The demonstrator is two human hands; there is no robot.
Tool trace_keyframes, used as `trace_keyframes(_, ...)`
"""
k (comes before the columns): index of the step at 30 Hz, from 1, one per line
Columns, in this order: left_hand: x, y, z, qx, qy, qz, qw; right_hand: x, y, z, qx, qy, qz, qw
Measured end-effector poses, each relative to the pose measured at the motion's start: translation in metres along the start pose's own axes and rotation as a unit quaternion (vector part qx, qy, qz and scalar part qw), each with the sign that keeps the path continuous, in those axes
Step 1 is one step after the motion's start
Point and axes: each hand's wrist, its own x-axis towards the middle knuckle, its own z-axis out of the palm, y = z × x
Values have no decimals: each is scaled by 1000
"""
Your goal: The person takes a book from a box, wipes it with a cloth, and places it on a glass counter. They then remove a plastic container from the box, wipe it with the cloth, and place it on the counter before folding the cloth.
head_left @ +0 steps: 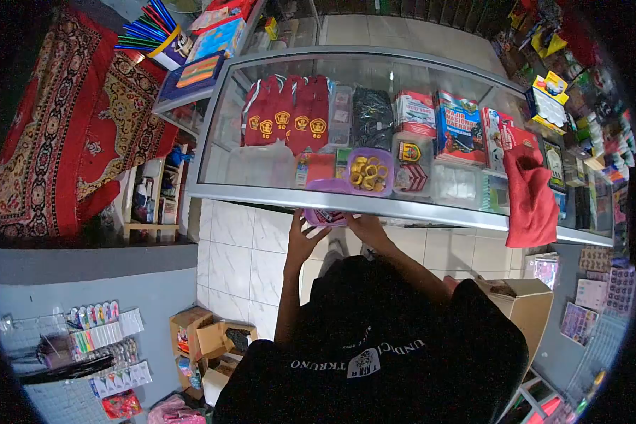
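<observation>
A purple container [323,218] with red-and-white patches in it sits at the front edge of the glass display case [417,206]. My left hand [302,237] is at its left side, fingers spread. My right hand [367,230] is at its right side, with its fingertips partly hidden under the case's edge. Behind it, inside the case, a second purple container [369,172] holds several yellow rings. Maroon ties with yellow emblems [283,116] lie further back, beside a black plastic-wrapped bundle [373,116].
A red cloth [530,198] hangs over the case's front right edge. Books [461,127] lie inside the case. Cardboard boxes [215,339] stand on the floor at the lower left, and another box [526,311] at the right. A patterned red carpet [42,134] hangs at the left.
</observation>
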Motion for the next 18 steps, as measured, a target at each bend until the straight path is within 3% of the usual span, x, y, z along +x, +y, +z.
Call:
trace_keyframes(3, 12, 9, -9, 64, -3, 57, 996, -2, 6, 9, -203, 30, -156, 966)
trace_keyframes(5, 19, 16, -12, 79, -6, 50, 996, 6, 1, 5, -334, -58, -155, 928)
trace_keyframes(7, 29, 0, -16, 67, -4, 70, 995, 7, 6, 18, -219, -36, -70, 973)
trace_keyframes(10, 51, -37, -28, 220, -73, 81, 969, 16, -12, 3, 55, -35, 66, 996)
trace_keyframes(12, 54, -44, -20, 220, 8, 145, 965, 13, -20, 0, 47, -61, 88, 993)
trace_keyframes(13, 53, -46, -19, 219, 46, 176, 959, 14, -25, -3, 29, -40, 47, 998)
trace_keyframes(15, 58, -59, -24, 241, 5, 184, 953, 21, -35, -10, -29, 40, -87, 995)
trace_keyframes(17, 69, -64, -21, 202, 5, 196, 960, 19, -28, -4, 5, 77, -86, 993)
trace_keyframes(18, 75, -67, -20, 154, -1, 182, 971, 9, -21, 9, 80, 58, 9, 995)
